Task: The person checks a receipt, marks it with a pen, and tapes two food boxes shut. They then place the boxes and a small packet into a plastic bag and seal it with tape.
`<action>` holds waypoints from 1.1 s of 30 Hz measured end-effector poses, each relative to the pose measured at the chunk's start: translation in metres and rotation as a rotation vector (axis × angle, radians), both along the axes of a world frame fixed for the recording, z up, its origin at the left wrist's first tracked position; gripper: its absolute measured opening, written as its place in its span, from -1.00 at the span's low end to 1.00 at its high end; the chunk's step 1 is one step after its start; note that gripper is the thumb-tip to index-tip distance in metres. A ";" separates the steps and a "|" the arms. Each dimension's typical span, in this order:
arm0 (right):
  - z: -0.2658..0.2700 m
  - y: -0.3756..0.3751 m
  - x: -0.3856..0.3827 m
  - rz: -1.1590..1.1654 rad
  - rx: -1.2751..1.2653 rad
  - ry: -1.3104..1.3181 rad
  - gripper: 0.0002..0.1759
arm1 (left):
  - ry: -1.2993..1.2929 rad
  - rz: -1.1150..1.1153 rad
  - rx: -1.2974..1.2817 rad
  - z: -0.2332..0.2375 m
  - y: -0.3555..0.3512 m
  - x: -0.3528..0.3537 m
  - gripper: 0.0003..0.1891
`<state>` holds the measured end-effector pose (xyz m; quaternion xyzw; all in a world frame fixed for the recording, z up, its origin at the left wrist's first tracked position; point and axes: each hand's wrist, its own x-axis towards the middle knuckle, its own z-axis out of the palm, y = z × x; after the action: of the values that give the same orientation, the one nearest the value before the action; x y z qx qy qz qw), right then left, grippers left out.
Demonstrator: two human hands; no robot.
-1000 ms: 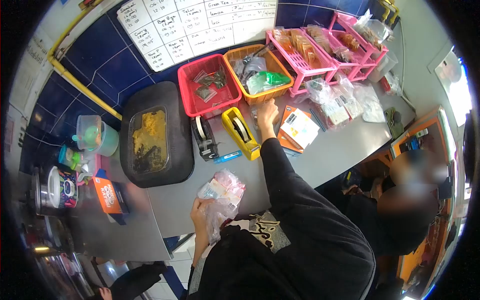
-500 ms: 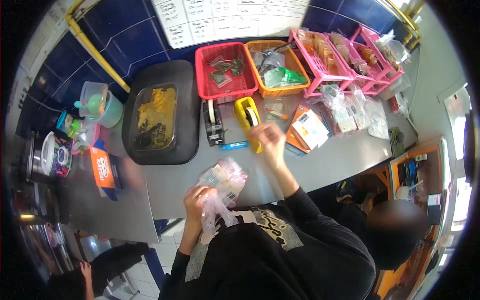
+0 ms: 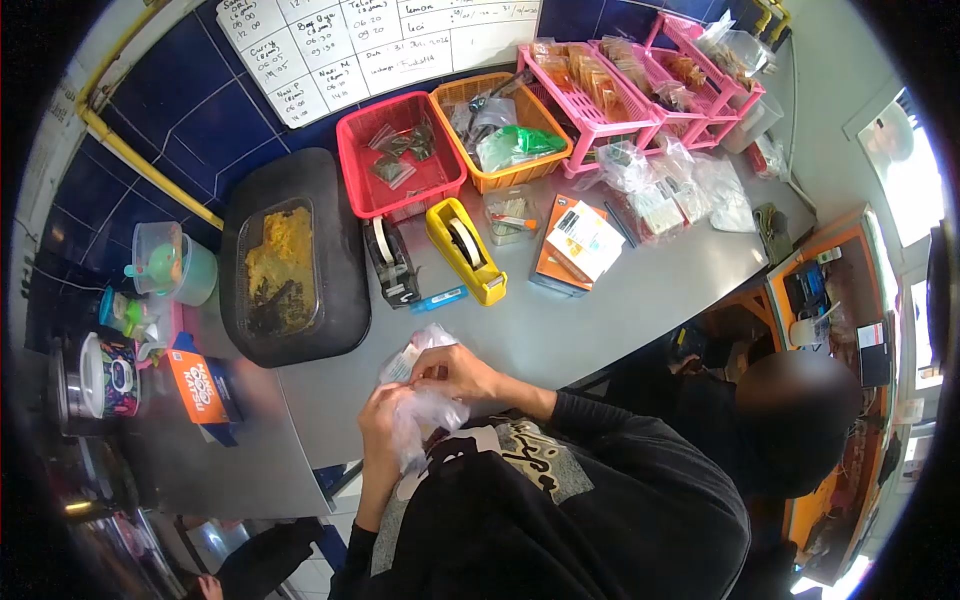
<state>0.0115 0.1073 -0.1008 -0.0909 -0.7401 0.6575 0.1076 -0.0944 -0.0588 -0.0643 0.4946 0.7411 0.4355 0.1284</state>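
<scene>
A clear plastic bag with printed labels inside is gathered at its neck, close to the front edge of the steel table. My left hand is closed around the gathered neck. Against the same spot, my right hand has its fingers pinched together on the plastic; any small piece between the fingertips is hidden. Beyond the hands lie a blue marker, a black tape dispenser and a yellow tape dispenser with a white roll.
Red and orange baskets stand at the back beside pink racks of packets. A black lidded container is at left, an orange-white box at right. Another person is on the right; a partial figure shows lower left.
My right hand has come from beside the yellow tape dispenser to the bag's neck and meets my left hand there. The camera view has shifted, bringing more of the whiteboard into sight.
</scene>
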 end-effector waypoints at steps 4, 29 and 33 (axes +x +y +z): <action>-0.012 -0.018 0.010 -0.172 0.153 0.270 -0.66 | 0.114 0.094 -0.109 -0.051 -0.019 -0.016 -0.79; 0.020 -0.041 0.000 -0.338 -0.085 -0.090 -0.81 | -0.938 0.281 0.065 -0.024 0.003 -0.003 -0.74; 0.019 -0.036 -0.001 -0.289 -0.031 -0.143 -0.78 | -0.921 0.305 0.131 -0.027 0.003 -0.003 -0.75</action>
<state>0.0101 0.0718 -0.0819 -0.2445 -0.7149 0.6385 0.1467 -0.0973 -0.0562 -0.0917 0.1435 0.6422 0.6686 0.3462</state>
